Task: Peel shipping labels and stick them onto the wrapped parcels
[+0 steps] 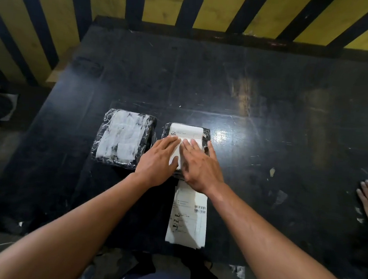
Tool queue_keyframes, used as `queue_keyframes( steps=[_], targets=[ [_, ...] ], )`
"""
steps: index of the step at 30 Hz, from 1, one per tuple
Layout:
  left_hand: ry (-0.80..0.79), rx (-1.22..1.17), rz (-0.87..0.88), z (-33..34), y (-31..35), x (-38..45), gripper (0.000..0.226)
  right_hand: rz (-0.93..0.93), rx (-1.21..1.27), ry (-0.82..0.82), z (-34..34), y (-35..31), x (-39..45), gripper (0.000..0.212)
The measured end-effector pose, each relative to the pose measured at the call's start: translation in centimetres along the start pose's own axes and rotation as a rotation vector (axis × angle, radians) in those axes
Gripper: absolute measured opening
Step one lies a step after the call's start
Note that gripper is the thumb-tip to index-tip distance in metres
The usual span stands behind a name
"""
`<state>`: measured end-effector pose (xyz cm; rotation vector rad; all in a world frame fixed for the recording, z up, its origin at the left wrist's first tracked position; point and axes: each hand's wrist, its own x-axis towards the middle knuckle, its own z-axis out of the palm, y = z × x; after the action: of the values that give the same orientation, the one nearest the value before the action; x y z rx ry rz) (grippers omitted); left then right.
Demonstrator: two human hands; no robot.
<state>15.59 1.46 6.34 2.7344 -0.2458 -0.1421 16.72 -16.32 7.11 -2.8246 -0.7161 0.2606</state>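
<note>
Flat, both hands [177, 161] press the label [187, 133] onto, seemingly, a parcel [206, 134].

Black, scuffed table [270, 107] with pale glare patches and small white scraps. Yellow-and-black slanted stripes on the wall [164, 2] behind. Black wrap on both parcels: a smudged white patch with grey blotches on the left parcel [121, 137], a white label [187, 131] with black print on the right parcel [207, 133], and white labels [188, 219] with black barcodes nearer.
</note>
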Motion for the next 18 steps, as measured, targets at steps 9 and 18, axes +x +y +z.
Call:
queue_keyframes(
  steps=[9,18],
  targets=[
    [-0.043,0.038,-0.006,0.4,0.3,-0.5,0.062,0.087,-0.056,0.059,1.4,3.7,-4.8,0.069],
    [-0.049,0.030,0.008,0.6,0.0,-0.6,0.062,-0.026,-0.055,-0.010,4.1,-0.4,-6.6,0.103]
  ],
)
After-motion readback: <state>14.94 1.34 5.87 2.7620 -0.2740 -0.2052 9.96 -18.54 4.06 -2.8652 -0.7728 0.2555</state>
